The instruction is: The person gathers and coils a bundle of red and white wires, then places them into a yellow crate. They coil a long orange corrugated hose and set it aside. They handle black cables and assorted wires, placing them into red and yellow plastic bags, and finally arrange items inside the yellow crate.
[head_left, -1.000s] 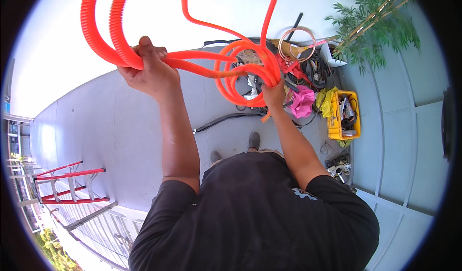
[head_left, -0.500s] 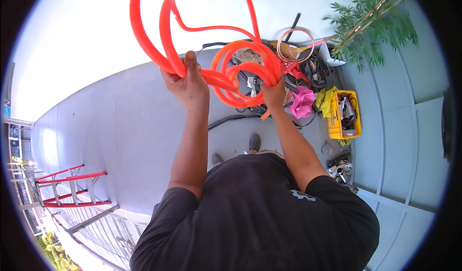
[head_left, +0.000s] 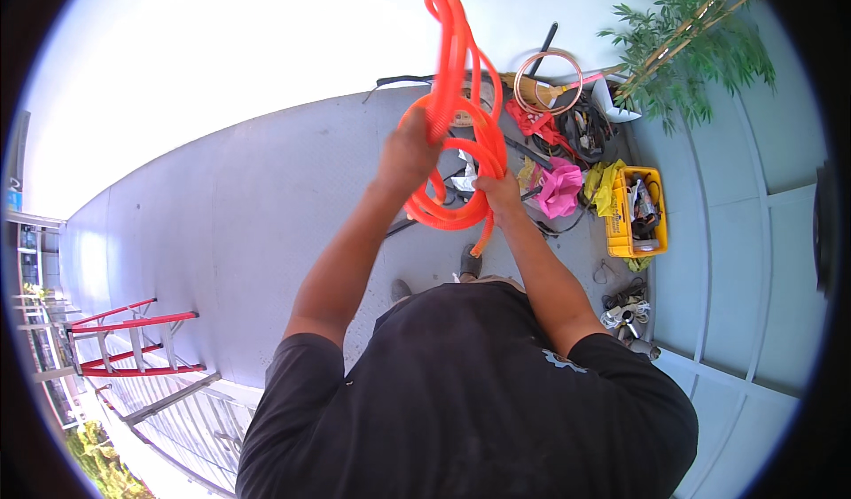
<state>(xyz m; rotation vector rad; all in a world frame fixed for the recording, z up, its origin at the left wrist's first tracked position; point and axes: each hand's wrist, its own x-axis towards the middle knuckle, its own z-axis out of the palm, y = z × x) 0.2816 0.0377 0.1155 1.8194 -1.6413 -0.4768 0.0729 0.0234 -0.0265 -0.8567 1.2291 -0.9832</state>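
room to pass over gray floor [head_left: 222, 233] left of the left hand [head_left: 409, 155], red ladder [head_left: 142, 322] at lower left, orange tubing [head_left: 452, 65] between left hand and right hand [head_left: 502, 196], pink bundle [head_left: 558, 187] and yellow crate [head_left: 620, 224] rightward

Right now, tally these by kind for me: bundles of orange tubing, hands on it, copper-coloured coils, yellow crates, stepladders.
Orange corrugated tubing bundle: 1, held up
Hands gripping it: 2, left hand and right hand
Copper-coloured coil: 1
Yellow crate: 1
Red-railed stepladder: 1
Total: 6
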